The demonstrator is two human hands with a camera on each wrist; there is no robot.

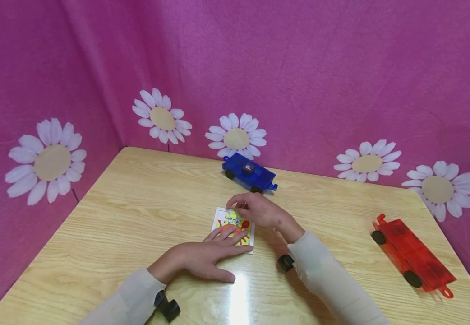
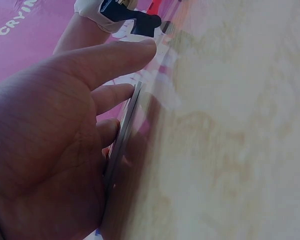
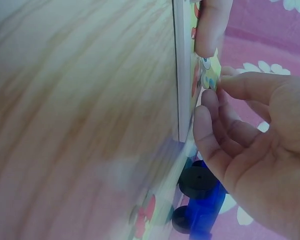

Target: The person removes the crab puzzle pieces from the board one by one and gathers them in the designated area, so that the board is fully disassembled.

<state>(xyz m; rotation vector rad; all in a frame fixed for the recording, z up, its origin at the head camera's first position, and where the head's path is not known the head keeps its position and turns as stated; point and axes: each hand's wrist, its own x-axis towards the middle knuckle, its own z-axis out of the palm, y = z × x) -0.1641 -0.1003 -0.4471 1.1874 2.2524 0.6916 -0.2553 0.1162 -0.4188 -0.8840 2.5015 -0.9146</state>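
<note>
A small picture puzzle board (image 1: 217, 215) with a white border and an orange-red crab on yellow lies on the table. My left hand (image 1: 206, 259) rests across its near part, fingers spread and straight, covering much of the crab. At the far right part of the board, my right hand (image 1: 259, 210) pinches a yellow puzzle piece (image 3: 212, 74) with printed eyes between thumb and fingers. In the right wrist view this piece tilts up from the board's face. The left wrist view shows the board's thin edge (image 2: 124, 132) beside my left fingers.
A blue toy wagon (image 1: 241, 170) bearing a dark block marked P (image 1: 248, 168) stands behind the board. A red toy wagon (image 1: 415, 255) stands at the right. A small red-patterned flat thing (image 3: 146, 215) lies near my right wrist. Pink flowered cloth (image 1: 300, 81) walls the table's back.
</note>
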